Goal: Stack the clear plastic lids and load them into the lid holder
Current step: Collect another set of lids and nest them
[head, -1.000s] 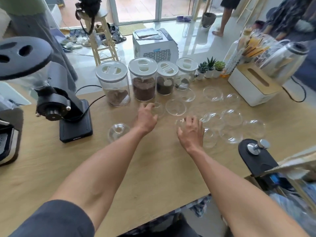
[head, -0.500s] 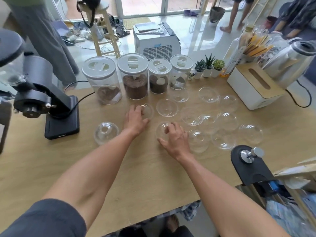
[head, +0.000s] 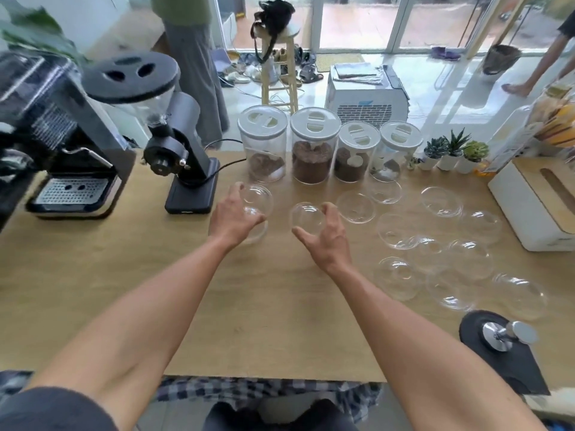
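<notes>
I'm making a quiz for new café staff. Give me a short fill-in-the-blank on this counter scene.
1. The left hand and the right hand each grip one clear dome ____.
2. Behind the hands stand ____ white-lidded canisters.
3. The black coffee grinder stands to the ____ of the canisters.
4. The loose lids lie on the person's ____ side.

Missing: lid; four; left; right

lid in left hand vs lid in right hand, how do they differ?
The left hand holds its lid over another lid on the table, so a stack is starting; the lid in the right hand is single. The left hand's lid sits nearer the grinder, the right hand's nearer the loose lids. Both are clear domes gripped by curled fingers.
</notes>
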`<state>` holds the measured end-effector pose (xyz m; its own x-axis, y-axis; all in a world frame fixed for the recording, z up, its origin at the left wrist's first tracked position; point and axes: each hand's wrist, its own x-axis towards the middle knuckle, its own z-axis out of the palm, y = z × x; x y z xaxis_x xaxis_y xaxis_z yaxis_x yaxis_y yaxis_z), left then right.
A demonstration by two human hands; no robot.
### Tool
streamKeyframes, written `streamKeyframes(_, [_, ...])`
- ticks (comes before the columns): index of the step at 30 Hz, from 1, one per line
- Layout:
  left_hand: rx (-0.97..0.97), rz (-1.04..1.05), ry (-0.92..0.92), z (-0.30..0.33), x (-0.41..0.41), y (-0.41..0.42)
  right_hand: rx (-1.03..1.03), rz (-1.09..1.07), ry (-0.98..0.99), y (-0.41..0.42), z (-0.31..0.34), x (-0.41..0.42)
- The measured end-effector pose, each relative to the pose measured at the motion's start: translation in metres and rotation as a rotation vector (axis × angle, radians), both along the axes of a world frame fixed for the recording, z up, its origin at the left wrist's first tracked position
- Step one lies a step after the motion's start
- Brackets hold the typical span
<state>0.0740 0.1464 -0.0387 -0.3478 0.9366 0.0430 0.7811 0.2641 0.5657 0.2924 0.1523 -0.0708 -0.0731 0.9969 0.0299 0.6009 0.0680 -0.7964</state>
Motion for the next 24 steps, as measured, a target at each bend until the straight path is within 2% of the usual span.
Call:
streamKeyframes(8, [-0.063, -0.044, -0.038, -0.025, -0.016, -0.02, -0.002, -0.017, 0.034, 0.007, 0.008, -0.029])
streamKeyframes(15, [-0.065, -0.076, -0.165, -0.041, -0.026, -0.025, -0.005, -0.044, 0.049, 0.009, 0.011, -0.067])
streamKeyframes(20, [-0.076, -0.132, -0.26, -0.04, -0.049, -0.034, 0.016, 0.026, -0.008, 0.01, 0.014, -0.097])
streamKeyframes(24, [-0.109, -0.059, -0.341, -0.039, -0.071, -0.039, 0.009, 0.112, -0.078, 0.007, 0.01, -0.122])
